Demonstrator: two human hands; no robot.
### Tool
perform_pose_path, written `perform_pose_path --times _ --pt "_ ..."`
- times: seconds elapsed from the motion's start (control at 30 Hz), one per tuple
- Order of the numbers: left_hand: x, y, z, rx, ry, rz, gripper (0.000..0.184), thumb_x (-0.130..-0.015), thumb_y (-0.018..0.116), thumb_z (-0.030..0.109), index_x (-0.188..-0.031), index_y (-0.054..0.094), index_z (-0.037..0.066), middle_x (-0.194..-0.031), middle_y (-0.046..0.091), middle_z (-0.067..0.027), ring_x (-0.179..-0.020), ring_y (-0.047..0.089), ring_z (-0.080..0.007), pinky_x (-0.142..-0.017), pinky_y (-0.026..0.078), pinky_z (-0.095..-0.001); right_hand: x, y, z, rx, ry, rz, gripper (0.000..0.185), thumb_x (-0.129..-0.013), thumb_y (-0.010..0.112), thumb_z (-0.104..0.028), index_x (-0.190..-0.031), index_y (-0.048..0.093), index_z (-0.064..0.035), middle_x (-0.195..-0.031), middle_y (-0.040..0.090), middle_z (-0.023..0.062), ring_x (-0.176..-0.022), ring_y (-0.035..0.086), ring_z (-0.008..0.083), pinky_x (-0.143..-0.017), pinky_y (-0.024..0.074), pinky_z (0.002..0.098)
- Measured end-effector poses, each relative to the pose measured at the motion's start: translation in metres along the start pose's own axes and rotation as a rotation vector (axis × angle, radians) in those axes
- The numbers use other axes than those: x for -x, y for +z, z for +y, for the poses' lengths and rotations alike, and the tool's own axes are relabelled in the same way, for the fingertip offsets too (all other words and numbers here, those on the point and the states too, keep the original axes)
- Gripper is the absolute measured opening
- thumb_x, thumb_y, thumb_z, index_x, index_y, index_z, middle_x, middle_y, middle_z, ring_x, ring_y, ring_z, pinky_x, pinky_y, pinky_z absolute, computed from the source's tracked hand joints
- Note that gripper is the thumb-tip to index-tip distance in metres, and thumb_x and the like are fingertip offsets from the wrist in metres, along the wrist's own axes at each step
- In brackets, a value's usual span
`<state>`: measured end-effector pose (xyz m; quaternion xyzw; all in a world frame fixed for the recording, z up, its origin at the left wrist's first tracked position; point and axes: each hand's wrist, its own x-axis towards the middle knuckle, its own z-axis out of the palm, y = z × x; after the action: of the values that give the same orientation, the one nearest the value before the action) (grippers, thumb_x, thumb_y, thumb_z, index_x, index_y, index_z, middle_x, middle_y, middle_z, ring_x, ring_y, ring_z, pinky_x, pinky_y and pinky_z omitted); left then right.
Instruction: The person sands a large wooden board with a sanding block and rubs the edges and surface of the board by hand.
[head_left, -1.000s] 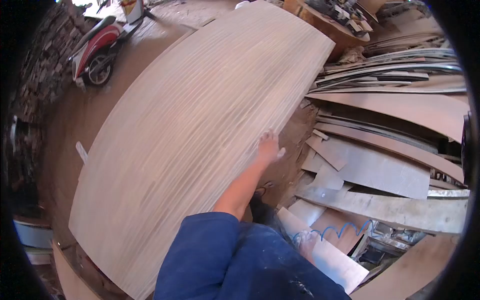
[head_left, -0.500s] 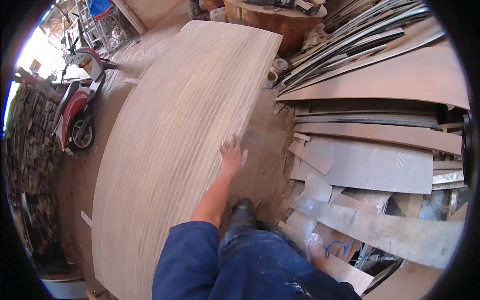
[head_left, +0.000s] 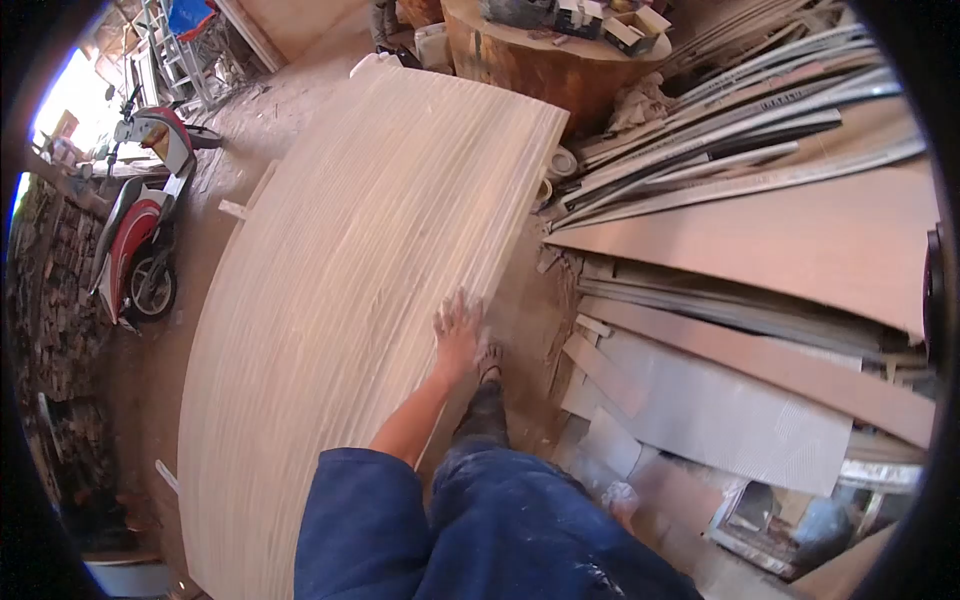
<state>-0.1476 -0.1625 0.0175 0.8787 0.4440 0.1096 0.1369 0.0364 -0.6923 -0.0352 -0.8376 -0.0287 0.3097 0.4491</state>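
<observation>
A large pale wood-grain panel (head_left: 330, 270) stretches from my body to the far side of the view, raised above the floor. My left hand (head_left: 459, 328) lies palm down on its right edge, fingers spread and dusty. Low at my right side is my right hand (head_left: 624, 511), closed around a small whitish, rounded thing (head_left: 618, 494) whose kind I cannot make out. That hand is apart from the panel, and my body partly hides its arm.
Boards and sheets (head_left: 720, 400) are stacked along the right, below long thin strips (head_left: 740, 150). A thick wooden stump table (head_left: 540, 60) carries boxes behind the panel. On the left stand a red-and-white motorbike (head_left: 140, 235) and a wood pile (head_left: 50, 310).
My view has shifted forward along the panel, and one foot now shows further ahead. My left hand still rests on the panel's right edge; my right hand stays low at my side.
</observation>
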Motion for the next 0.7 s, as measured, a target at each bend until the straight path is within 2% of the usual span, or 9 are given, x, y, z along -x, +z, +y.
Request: perform_pose_path --times 0.17,0.27,0.4,0.47,0.5,0.57,0.6,0.63,0.7 --pt "-0.075 0.008 0.0 0.015 0.042 -0.044 0.072 -0.097 0.055 0.044 -0.159 0.027 0.018 -0.166 0.012 -0.018 -0.148 0.017 -0.0493 -0.116 0.015 -0.0663 -0.081 0.01 -0.035 0.112 -0.121 -0.022 0.005 -0.091 0.064 -0.007 -0.092 0.068 -0.0051 -0.078 0.065 0.0023 -0.064 0.063 0.0155 -0.054 0.0512 0.0301" --pt "-0.115 0.013 0.007 0.039 0.087 -0.03 0.074 -0.097 0.056 0.044 -0.159 0.025 0.019 -0.166 0.012 -0.0171 -0.149 0.017 -0.0481 -0.117 0.016 -0.0645 -0.079 0.051 -0.149 -0.077 -0.026 0.055 0.012 -0.093 0.063 -0.015 -0.09 0.068 -0.0051 -0.076 0.066 0.006 -0.065 0.064 0.0181 -0.056 0.0516 0.0329" --pt "-0.159 0.016 0.02 0.032 0.1 -0.027 0.073 -0.096 0.058 0.042 -0.158 0.028 0.016 -0.165 0.015 -0.0185 -0.148 0.02 -0.0477 -0.116 0.019 -0.064 -0.114 0.049 -0.139 -0.199 0.035 0.024 0.015 -0.092 0.064 -0.019 -0.091 0.068 -0.0045 -0.077 0.067 0.0077 -0.067 0.065 0.0194 -0.059 0.053 0.0355" --pt "-0.175 0.017 0.025 0.046 0.11 0.005 0.073 -0.095 0.059 0.04 -0.156 0.032 0.013 -0.164 0.018 -0.0197 -0.147 0.021 -0.0481 -0.115 0.021 -0.0647 -0.125 0.037 -0.122 0.419 -0.298 0.07 0.018 -0.091 0.064 -0.021 -0.087 0.068 -0.0041 -0.078 0.067 0.0096 -0.068 0.066 0.0203 -0.06 0.053 0.0377" --pt "-0.183 0.019 0.027 0.047 0.094 0.003 0.073 -0.095 0.059 0.042 -0.157 0.029 0.015 -0.165 0.016 -0.0186 -0.147 0.02 -0.0479 -0.115 0.02 -0.0647 -0.124 0.033 -0.12 0.423 -0.295 0.07 0.018 -0.091 0.064 -0.021 -0.087 0.068 -0.0041 -0.078 0.067 0.0096 -0.068 0.066 0.0203 -0.06 0.053 0.0377" --pt "-0.196 0.021 0.03 0.047 0.075 -0.002 0.074 -0.096 0.058 0.044 -0.158 0.027 0.018 -0.166 0.014 -0.0175 -0.148 0.02 -0.0478 -0.116 0.019 -0.0647 -0.127 0.027 -0.117 1.023 -0.81 0.153 0.022 -0.091 0.064 -0.023 -0.08 0.067 -0.0042 -0.076 0.067 0.0099 -0.065 0.066 0.0206 -0.057 0.0519 0.0382" --pt "-0.204 0.024 0.03 0.049 0.069 0.0 0.074 -0.095 0.059 0.043 -0.157 0.029 0.018 -0.166 0.015 -0.0174 -0.147 0.02 -0.0485 -0.115 0.02 -0.0653 -0.122 0.035 -0.14 1.023 -0.81 0.15 0.022 -0.091 0.064 -0.023 -0.08 0.067 -0.0042 -0.076 0.067 0.0099 -0.065 0.066 0.0206 -0.057 0.0519 0.0382" --pt "-0.212 0.027 0.03 0.05 0.063 0.003 0.073 -0.095 0.06 0.043 -0.157 0.031 0.018 -0.166 0.015 -0.0173 -0.146 0.021 -0.0492 -0.115 0.02 -0.066 -0.113 0.043 -0.163 0.705 -0.529 0.145 0.024 -0.092 0.063 -0.023 -0.078 0.066 -0.0035 -0.073 0.067 0.0105 -0.062 0.066 0.0209 -0.056 0.0512 0.0379" --pt "-0.226 0.03 0.032 0.073 0.059 0.007 0.072 -0.094 0.06 0.041 -0.156 0.033 0.017 -0.165 0.016 -0.0182 -0.146 0.021 -0.0495 -0.115 0.019 -0.066 -0.122 0.05 -0.188 0.386 -0.249 0.127 0.026 -0.092 0.061 -0.023 -0.076 0.065 -0.0028 -0.07 0.066 0.011 -0.06 0.065 0.0211 -0.055 0.0505 0.0376"
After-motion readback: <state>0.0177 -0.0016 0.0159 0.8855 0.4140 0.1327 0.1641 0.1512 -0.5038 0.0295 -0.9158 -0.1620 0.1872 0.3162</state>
